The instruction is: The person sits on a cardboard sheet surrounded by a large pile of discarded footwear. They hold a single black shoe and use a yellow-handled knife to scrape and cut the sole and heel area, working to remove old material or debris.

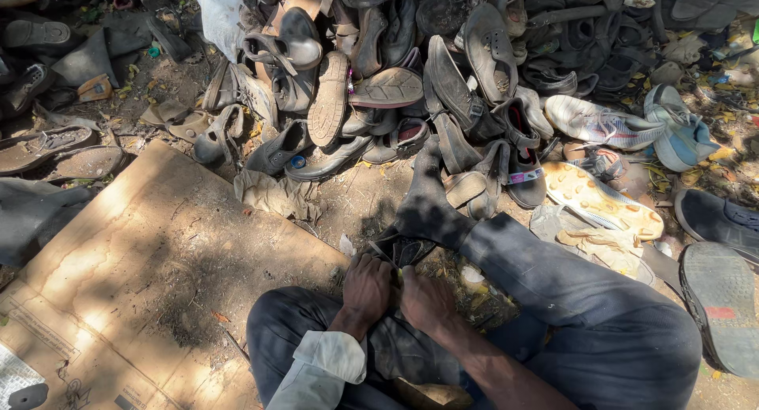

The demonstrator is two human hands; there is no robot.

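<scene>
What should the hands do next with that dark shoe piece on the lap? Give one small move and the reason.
Probably keep the left hand pressing the dark shoe piece down while the right hand pulls at its near edge. Both hands already meet on it, between the knees, and the piece lies partly in shadow. A firmer hold seems wise before any tug.
</scene>
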